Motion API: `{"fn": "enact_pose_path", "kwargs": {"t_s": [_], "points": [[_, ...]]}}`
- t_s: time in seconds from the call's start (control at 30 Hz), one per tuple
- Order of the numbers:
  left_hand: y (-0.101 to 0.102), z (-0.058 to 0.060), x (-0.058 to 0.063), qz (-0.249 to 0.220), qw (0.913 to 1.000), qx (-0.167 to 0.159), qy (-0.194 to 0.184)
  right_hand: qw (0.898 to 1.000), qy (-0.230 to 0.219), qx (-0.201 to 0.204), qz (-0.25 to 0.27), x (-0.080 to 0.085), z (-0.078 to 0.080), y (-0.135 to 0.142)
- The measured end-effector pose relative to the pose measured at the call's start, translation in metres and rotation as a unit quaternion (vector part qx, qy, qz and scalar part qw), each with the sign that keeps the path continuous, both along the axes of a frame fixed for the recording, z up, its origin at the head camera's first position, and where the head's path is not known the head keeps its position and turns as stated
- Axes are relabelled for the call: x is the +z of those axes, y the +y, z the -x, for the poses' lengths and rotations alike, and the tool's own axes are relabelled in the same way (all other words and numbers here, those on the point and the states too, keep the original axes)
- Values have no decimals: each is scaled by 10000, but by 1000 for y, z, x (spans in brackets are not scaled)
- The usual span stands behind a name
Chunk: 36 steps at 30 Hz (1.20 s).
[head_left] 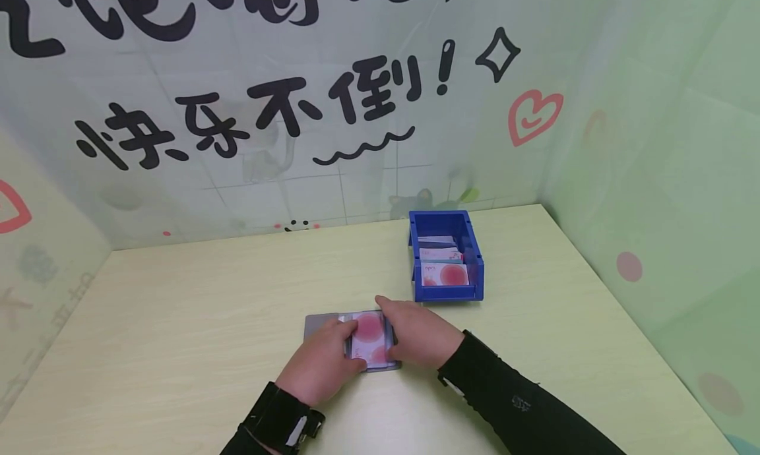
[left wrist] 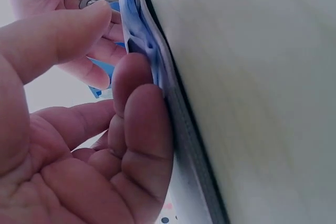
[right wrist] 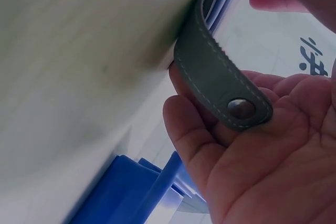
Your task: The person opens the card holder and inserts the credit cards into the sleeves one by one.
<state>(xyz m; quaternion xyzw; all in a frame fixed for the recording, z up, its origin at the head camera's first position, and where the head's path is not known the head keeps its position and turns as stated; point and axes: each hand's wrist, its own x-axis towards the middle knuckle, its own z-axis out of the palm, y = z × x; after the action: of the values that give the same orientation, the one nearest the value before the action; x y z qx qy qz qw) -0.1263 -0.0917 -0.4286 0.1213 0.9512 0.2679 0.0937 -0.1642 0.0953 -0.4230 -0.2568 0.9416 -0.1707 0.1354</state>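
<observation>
A grey card holder [head_left: 319, 322] lies spread flat on the table, a pink-and-white card [head_left: 369, 343] showing on its right half. My left hand [head_left: 320, 363] grips the holder from the left, its index finger over the card's left side and its thumb at the near edge. In the left wrist view, curled fingers [left wrist: 147, 124] press against the clear sleeves [left wrist: 142, 32]. From the right, my right hand [head_left: 421, 336] holds the holder's far and right edges. A strap [right wrist: 210, 72] with a metal snap [right wrist: 241, 108] hangs over that hand's fingers and palm.
Behind my right hand stands a blue bin [head_left: 448, 293] with several pink-and-white cards [head_left: 441, 253] inside. The pale wooden table [head_left: 208, 310] meets a printed cloth backdrop [head_left: 237, 191] at its back and a green one [head_left: 671, 178] on the right.
</observation>
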Motion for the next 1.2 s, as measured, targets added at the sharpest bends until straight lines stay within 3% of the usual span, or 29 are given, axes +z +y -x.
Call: {"fn": "enact_pose_path", "kwargs": {"t_s": [0.33,0.67,1.03,1.2], "points": [[0,-3,3,30,10000,8,-41,9991,-311,-263,94,0,2,0],[1,-3,1,132,9999,67,-24,9995,74,-275,155,0,0,1],[0,-2,-1,1,9998,98,-188,9961,-53,-468,747,0,1,-1],[-1,-1,-1,-51,9997,129,-212,9929,37,-343,1141,1,1,-1]]}}
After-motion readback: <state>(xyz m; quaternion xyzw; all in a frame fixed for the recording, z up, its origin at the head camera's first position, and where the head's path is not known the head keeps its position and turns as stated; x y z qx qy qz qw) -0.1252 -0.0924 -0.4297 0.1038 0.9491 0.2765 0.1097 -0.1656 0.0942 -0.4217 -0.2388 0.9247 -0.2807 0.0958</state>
